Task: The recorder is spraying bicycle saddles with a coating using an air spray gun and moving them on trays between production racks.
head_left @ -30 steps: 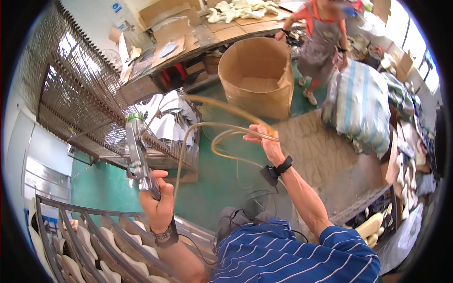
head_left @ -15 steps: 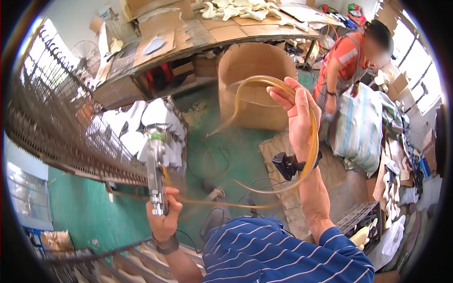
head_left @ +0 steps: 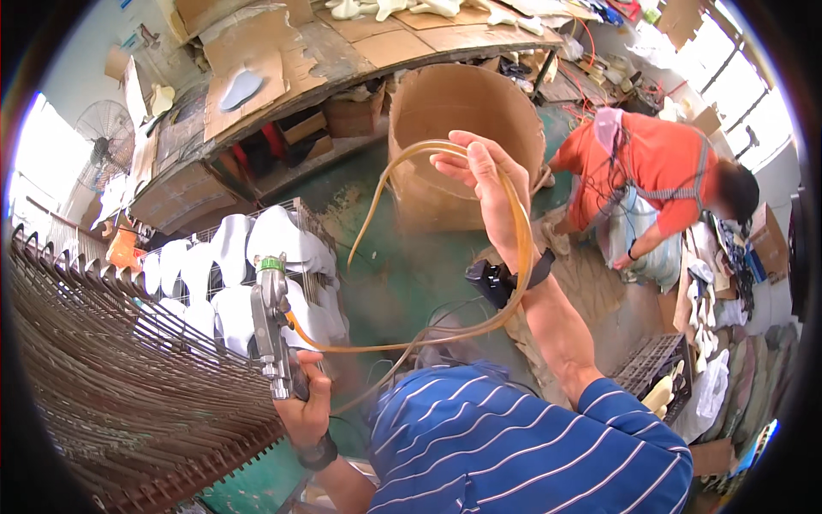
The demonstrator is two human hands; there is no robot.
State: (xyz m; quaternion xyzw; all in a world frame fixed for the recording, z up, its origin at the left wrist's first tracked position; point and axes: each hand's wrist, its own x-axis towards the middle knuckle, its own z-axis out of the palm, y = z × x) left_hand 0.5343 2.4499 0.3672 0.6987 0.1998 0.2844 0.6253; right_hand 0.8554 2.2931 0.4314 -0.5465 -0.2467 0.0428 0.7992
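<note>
My left hand point(head_left: 305, 409) is wrapped round the handle of a metal spray gun point(head_left: 271, 330) with a green ring at its tip, which points away from me. An amber hose point(head_left: 402, 347) runs from the gun in a wide loop. My raised right hand point(head_left: 492, 184) holds that hose between thumb and fingers, and its free-looking end hangs to the left. The loop passes in front of my right forearm, which wears a black device at the wrist. Just beyond the gun, several white flat rounded pieces point(head_left: 229, 244) lie on a wire rack.
Stacked brown wire racks point(head_left: 145, 377) fill the left side. Ahead stands a large open cardboard drum point(head_left: 467, 98), before a cardboard-covered workbench point(head_left: 385, 47). A co-worker in orange point(head_left: 659, 158) bends over a sack at right. A dark crate point(head_left: 642, 373) sits near my right elbow.
The view has shifted, bringing the wire racks lower and closer at left. My right hand has moved slightly left with the hose. The co-worker has bent down over the sack.
</note>
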